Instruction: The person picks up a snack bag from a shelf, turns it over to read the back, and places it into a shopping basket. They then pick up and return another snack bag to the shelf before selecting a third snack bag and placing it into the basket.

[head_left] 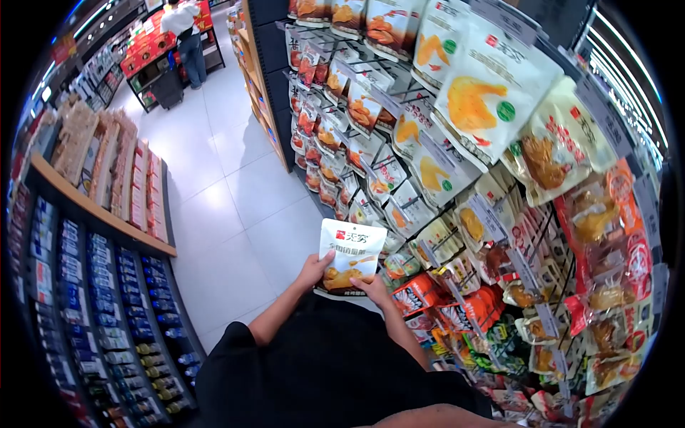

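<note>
Both my hands hold a white snack pouch [351, 250] in front of my body, its printed front turned up toward me. Red and black lettering runs across its top, and a picture of drumsticks fills the lower part. My left hand [314, 269] grips the pouch at its left edge, thumb on the front. At the lower right corner my right hand [373, 287] pinches it, thumb also on the front. The fingers behind the pouch are hidden. Close to my right hand hang orange-red packets [417, 294] on the rack.
On the right, a tall rack holds hanging pouches, including a large white one [492, 93], with price tags on its hooks. A shelf of bottles [107, 314] stands at left. The tiled aisle [214, 171] leads to a person [187, 43] by a red display table [146, 50].
</note>
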`<state>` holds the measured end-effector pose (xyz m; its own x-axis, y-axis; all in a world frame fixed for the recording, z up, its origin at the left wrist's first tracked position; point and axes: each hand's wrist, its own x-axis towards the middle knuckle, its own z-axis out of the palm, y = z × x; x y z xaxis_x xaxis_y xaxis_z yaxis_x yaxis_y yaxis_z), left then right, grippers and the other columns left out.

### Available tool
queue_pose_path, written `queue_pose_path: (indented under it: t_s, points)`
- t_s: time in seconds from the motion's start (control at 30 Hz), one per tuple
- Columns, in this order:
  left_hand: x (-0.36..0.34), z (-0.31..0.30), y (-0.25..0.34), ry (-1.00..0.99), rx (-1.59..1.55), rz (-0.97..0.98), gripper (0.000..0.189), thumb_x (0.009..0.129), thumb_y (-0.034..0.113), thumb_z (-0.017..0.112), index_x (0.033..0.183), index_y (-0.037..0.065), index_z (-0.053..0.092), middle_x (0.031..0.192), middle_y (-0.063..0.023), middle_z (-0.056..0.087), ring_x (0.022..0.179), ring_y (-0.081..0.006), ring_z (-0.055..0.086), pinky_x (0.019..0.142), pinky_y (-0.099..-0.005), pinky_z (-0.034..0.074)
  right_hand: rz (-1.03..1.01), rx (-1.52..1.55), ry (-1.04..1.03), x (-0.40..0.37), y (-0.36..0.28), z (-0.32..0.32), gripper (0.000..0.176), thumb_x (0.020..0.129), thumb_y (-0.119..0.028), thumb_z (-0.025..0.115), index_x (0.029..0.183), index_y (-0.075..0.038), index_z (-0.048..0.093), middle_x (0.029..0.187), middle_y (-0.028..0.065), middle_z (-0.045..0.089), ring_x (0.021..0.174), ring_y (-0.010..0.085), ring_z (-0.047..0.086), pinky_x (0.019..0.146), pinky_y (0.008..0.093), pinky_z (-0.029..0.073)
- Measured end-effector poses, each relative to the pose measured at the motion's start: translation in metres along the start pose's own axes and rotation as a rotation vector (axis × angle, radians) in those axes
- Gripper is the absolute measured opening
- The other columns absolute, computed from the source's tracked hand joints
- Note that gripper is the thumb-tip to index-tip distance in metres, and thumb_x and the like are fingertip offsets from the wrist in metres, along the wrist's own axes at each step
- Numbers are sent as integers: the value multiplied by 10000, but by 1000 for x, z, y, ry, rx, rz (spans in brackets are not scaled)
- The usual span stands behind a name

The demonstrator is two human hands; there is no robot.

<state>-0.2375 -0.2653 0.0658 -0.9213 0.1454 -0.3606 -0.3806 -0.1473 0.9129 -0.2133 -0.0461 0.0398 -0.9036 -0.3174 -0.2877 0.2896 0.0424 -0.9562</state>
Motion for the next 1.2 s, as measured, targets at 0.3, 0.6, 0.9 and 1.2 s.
queue_pose_path:
  t_s: [0.3, 0.6, 0.9, 1.2]
  points:
    - [-15, 49, 6, -36, 148, -104, 585, 938, 463, 520, 1115, -90, 590, 1048, -120, 649, 956, -158, 592, 874, -291, 458, -29, 300, 120, -41, 31, -14, 378, 794, -210, 750, 1049, 44, 635, 960, 68, 681, 855, 120, 621, 786, 259, 486]
    - [-28, 72, 1, -139, 218, -62, 477, 923, 351, 590, 1148, -68, 559, 1046, -109, 640, 927, -136, 592, 826, -284, 490, -119, 304, 271, -60, 32, -24, 356, 798, -184, 746, 1049, 42, 633, 982, 64, 677, 876, 113, 625, 787, 259, 496]
    - [-32, 59, 4, -181, 248, -113, 452, 887, 315, 656, 1127, -58, 570, 1004, -90, 650, 887, -122, 602, 795, -260, 494, -188, 373, 267, -61, 26, -12, 327, 822, -155, 711, 1065, 48, 630, 1008, 83, 677, 909, 119, 619, 826, 262, 479]
    - [-4, 8, 12, -170, 101, -100, 501, 981, 386, 458, 1160, -75, 541, 1076, -119, 635, 951, -143, 602, 853, -273, 474, -131, 386, 272, -25, 12, 24, 351, 825, -146, 711, 1095, 54, 608, 1029, 89, 671, 930, 120, 616, 841, 264, 478]
